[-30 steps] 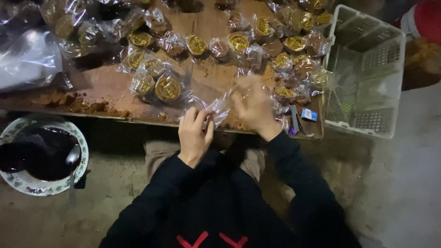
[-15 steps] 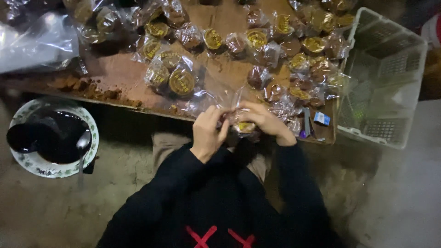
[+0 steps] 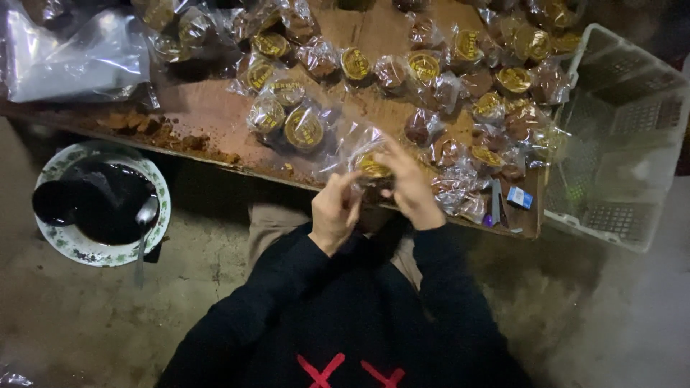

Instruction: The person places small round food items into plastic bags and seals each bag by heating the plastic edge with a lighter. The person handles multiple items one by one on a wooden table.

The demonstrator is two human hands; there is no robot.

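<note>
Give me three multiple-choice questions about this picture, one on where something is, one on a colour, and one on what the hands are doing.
1. Where does the white plastic crate stand?
A. At the right end of the wooden table
B. Under the table
C. On the person's lap

2. What colour are the crosses on the person's dark top?
A. White
B. Red
C. Yellow

3. What is the state of the two hands?
A. Both rest flat on the table
B. One holds the spoon
C. Both hold one clear-wrapped packet

Answers:
1. A, since the crate sits past the table's right edge.
2. B, since the crosses on the chest show red.
3. C, since the left hand and right hand meet around the packet at the table's near edge, while the spoon lies untouched in the patterned bowl on the floor.
</note>
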